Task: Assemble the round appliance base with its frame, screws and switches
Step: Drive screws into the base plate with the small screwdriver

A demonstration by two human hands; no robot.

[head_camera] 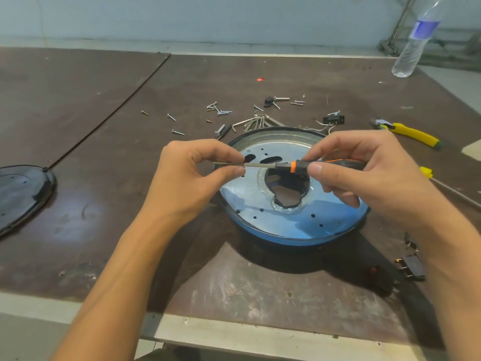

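The round blue appliance base [281,222] lies on the brown table with its shiny metal inner plate facing up and a ragged hole at the centre. Above it my right hand [369,175] grips the black and orange handle of a screwdriver [291,165], held level and pointing left. My left hand [192,175] pinches the thin metal shaft near its tip, where a small screw seems to sit. Loose screws [221,110] lie scattered behind the base. A black switch [334,120] with wires lies behind the rim on the right.
A dark oval cover [20,194] lies at the left edge. Hex keys [256,121] sit behind the base. Yellow-handled pliers [411,132], a second yellow tool [426,172], black switch parts [412,265] and a plastic water bottle [416,40] are on the right.
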